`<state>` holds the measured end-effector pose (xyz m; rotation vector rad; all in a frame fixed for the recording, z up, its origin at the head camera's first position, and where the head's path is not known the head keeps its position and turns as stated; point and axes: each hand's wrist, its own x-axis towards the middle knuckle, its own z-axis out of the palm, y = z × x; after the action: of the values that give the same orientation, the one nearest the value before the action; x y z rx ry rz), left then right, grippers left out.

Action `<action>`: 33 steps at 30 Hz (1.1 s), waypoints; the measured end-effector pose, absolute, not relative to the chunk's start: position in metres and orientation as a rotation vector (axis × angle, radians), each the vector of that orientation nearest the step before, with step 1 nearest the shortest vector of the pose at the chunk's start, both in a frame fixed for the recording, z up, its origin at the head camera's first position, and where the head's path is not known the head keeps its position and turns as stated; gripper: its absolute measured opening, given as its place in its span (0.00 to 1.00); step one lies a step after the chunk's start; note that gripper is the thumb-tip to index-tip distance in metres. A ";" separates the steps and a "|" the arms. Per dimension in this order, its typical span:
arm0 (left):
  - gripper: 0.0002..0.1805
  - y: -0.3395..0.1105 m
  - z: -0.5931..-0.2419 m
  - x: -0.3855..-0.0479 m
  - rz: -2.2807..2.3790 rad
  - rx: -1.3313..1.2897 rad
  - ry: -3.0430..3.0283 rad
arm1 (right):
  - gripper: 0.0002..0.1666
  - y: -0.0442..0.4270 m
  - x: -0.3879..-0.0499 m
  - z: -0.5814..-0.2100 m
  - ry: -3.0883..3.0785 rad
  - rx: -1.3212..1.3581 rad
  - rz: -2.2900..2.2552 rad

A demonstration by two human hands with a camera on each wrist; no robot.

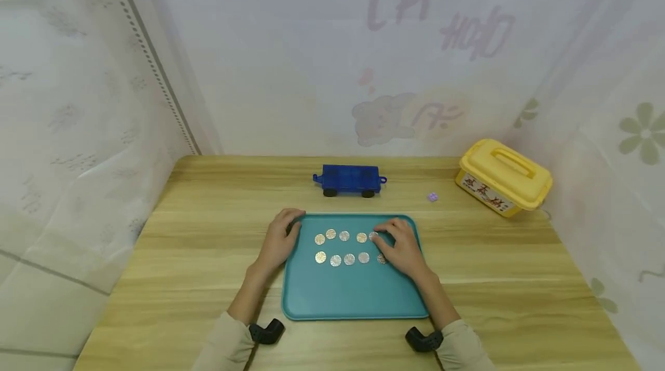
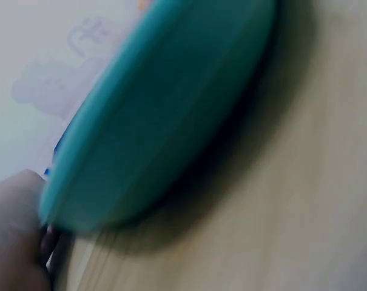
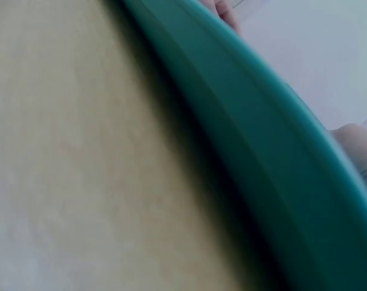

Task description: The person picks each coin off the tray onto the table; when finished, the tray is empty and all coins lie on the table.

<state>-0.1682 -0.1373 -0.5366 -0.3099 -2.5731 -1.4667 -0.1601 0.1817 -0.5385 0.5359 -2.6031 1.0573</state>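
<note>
A teal tray (image 1: 358,296) lies on the table, carrying two rows of round, shiny gold and silver coins (image 1: 335,260). My left hand (image 1: 277,242) holds the tray at its far left corner, thumb over the rim and fingers along the outside. Over the tray's right side, my right hand (image 1: 404,248) pinches a silver coin (image 1: 373,236) at the end of the far row between thumb and index finger. A darker coin (image 1: 381,258) lies partly under that hand. In both wrist views the tray's outer wall (image 2: 153,121) covers most of the work.
Behind the tray stands a blue toy wagon (image 1: 350,179) on black wheels. A small purple piece (image 1: 433,197) lies right of it. At the back right sits a yellow lidded box (image 1: 503,177) with a handle. Printed cloth (image 1: 291,71) hangs behind the table (image 1: 208,232).
</note>
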 end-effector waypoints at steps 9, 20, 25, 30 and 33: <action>0.17 -0.139 -0.537 -0.163 -1.267 -0.297 -2.601 | 0.11 0.177 -0.159 -0.539 -2.673 0.569 0.993; 0.17 -0.136 -0.531 -0.165 -1.327 -0.284 -2.598 | 0.09 0.178 -0.160 -0.535 -2.697 0.544 1.046; 0.17 -0.134 -0.533 -0.166 -1.344 -0.266 -2.600 | 0.07 0.179 -0.161 -0.537 -2.640 0.524 1.157; 0.18 -0.133 -0.534 -0.167 -1.350 -0.269 -2.590 | 0.07 0.181 -0.161 -0.538 -2.610 0.513 1.193; 0.19 -0.132 -0.535 -0.168 -1.351 -0.274 -2.581 | 0.07 0.183 -0.162 -0.538 -2.605 0.503 1.202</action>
<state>-0.1677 -0.1318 -0.5345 -0.2737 -2.5807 -1.3507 -0.1619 0.1829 -0.5383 0.5033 -2.6053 1.2018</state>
